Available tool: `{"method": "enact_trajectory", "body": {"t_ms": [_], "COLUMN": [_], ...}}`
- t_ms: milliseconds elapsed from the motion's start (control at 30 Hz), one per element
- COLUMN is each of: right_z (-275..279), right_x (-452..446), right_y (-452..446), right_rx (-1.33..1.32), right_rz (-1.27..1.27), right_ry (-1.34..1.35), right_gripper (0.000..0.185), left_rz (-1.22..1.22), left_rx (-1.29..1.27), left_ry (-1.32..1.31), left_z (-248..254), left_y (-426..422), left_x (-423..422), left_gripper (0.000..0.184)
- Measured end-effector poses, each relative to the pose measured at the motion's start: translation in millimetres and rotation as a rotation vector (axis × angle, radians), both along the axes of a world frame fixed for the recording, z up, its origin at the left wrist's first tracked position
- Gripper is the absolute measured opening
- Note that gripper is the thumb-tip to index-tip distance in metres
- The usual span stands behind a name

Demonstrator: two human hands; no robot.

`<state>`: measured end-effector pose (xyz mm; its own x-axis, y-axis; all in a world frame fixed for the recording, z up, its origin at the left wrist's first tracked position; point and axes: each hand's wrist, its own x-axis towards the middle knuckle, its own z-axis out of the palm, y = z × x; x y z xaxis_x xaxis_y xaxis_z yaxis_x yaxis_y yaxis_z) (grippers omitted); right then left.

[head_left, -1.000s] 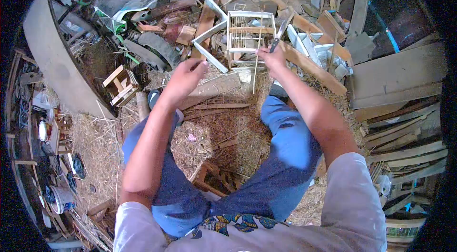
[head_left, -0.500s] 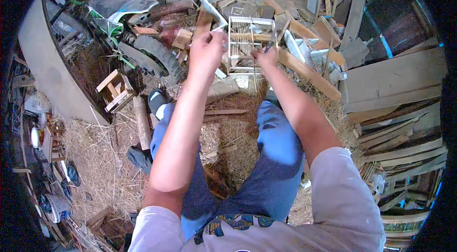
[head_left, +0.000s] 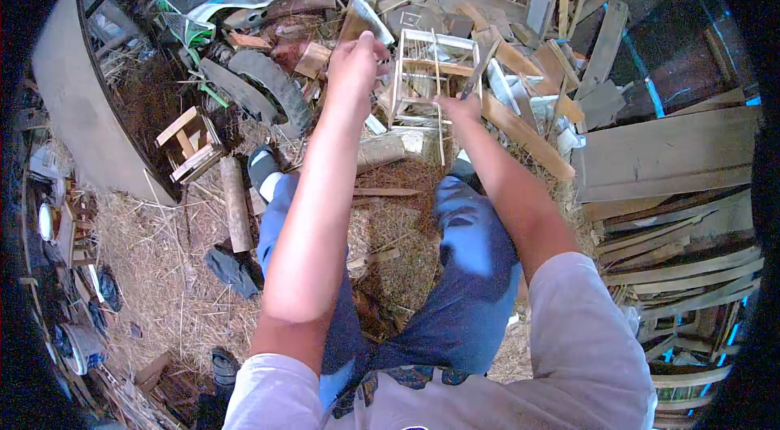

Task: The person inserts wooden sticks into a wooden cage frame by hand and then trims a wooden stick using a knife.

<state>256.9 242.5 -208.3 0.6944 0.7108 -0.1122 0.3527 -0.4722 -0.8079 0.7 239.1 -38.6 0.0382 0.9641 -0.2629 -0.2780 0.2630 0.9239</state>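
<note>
My right hand [head_left: 461, 108] is closed around a knife [head_left: 481, 69], its grey blade pointing up and away from me. A thin wooden stick [head_left: 439, 131] stands nearly upright against the fingertips of the same hand, crossing in front of a white wooden frame [head_left: 396, 89]. My left hand [head_left: 354, 64] is raised to the left of that frame, fingers loosely curled and apart, with nothing visible in them. Behind its fingers leans a white-edged board [head_left: 372, 20]. The left palm is turned away from view.
A log [head_left: 390, 150] lies before my feet. Scrap boards pile up beyond the frame, with a long plank [head_left: 528, 138] at right. A motorbike wheel [head_left: 280, 93], a small wooden crate [head_left: 191, 144] and a large curved panel [head_left: 97, 97] are at left. Straw covers the floor.
The thin stick shows more clearly, reaching lower in front of the frame. The left hand has risen slightly, its fingers looser. The right hand with the knife has shifted slightly downward.
</note>
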Motion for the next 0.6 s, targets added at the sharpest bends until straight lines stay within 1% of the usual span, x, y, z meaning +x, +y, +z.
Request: {"method": "enact_trajectory", "body": {"t_ms": [33, 100, 167, 200, 233, 300, 333, 400, 433, 500, 533, 567, 600], "right_z": [-6.8, -17.3, -25.5, -21.3, -16.9, -13.7, -16.5, -20.1, -10.5, 5.9, 9.9, 15.4, 35.5], "right_x": [3.2, 7.1, 10.3, 6.4, 3.4, 2.4, 3.9, 7.7, 2.4, -1.9, -2.5, 0.1, -10.6], "right_y": [2.6, 6.1, 10.1, 8.5, 6.6, 5.9, 6.5, 8.9, 2.8, -5.6, 2.6, 5.2, -6.2], "right_rx": [0.002, 0.086, 0.103, 0.116, 0.116, -0.002, 0.001, 0.066, 0.073, 0.151, 0.069, 0.079, 0.118], "right_rz": [0.002, 0.024, 0.029, 0.029, 0.03, 0.01, 0.012, 0.046, 0.05, 0.062, 0.089, 0.1, 0.178], "right_ry": [-0.002, 0.08, 0.066, 0.055, 0.056, -0.146, -0.146, -0.073, -0.077, 0.033, -0.138, -0.153, -0.21], "right_gripper": [0.048, 0.049, 0.05, 0.051, 0.051, 0.053, 0.053, 0.053, 0.053, 0.054, 0.052, 0.052, 0.051], "left_rz": [-0.015, -0.027, -0.126, -0.168, -0.167, -0.166, -0.165, -0.05, -0.046, -0.039, -0.042, -0.043, -0.013], "left_rx": [-0.008, -0.013, -0.211, -0.233, -0.232, -0.179, -0.176, -0.1, -0.093, -0.079, -0.031, 0.011, 0.04], "left_ry": [-0.022, -0.045, -0.354, -0.401, -0.4, -0.328, -0.328, -0.091, -0.095, -0.091, -0.095, -0.099, -0.091], "left_z": [-1.6, -0.2, 3.9, 5.6, 4.6, 4.2, 5.7, 11.4, 11.7, 13.3, 12.9, 11.7, 16.9], "left_y": [-0.3, -2.5, -9.0, -11.7, -11.4, -11.2, -10.7, -9.1, -7.9, -5.4, -5.8, -6.1, -9.8], "left_x": [1.5, 2.3, 0.1, -2.1, -3.6, -6.8, -8.1, -11.1, -12.2, -13.6, -12.4, -12.4, -11.1], "left_gripper": [0.034, 0.034, 0.036, 0.036, 0.036, 0.036, 0.036, 0.034, 0.034, 0.023, 0.023, 0.022, 0.022]}}
